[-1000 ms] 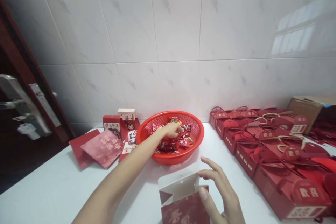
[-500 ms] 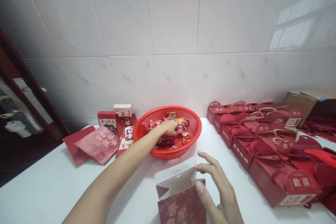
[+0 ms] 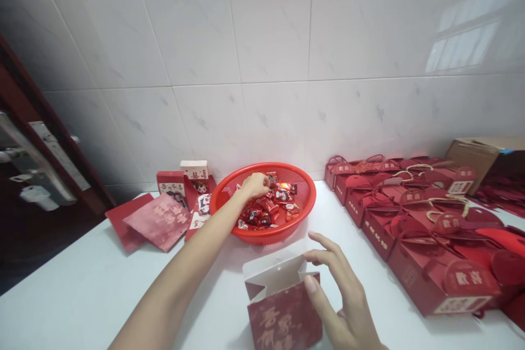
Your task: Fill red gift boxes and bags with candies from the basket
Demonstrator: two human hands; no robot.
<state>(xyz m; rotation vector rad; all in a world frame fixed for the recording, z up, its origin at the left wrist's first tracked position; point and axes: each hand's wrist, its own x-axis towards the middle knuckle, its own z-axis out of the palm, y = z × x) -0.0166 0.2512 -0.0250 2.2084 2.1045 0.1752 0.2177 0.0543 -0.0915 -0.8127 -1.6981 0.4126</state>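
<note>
My left hand (image 3: pixel 256 186) reaches into a red plastic colander (image 3: pixel 305 205), its fingers curled down over the wrapped candies (image 3: pixel 268 206) near the back left. The fingertips are hidden, so what they pinch cannot be made out. In front of the colander stands a dark red paper gift box (image 3: pixel 285 314) with its top open and a white inside showing. My right hand (image 3: pixel 340 290) holds the box at its right side, thumb against the front panel and fingers by the rear flap. The bottom of the box is cut off by the frame.
Rows of closed red gift boxes (image 3: pixel 422 279) with cord handles line the right side. Behind them is a cardboard carton (image 3: pixel 470 161). Flat red envelopes (image 3: pixel 158 221) and small printed boxes (image 3: pixel 172 183) lie left of the colander. A tiled wall (image 3: pixel 274 120) rises behind.
My left hand has moved left and back inside the colander, uncovering more candies. My right hand stays at the gift box, and the view has shifted slightly.
</note>
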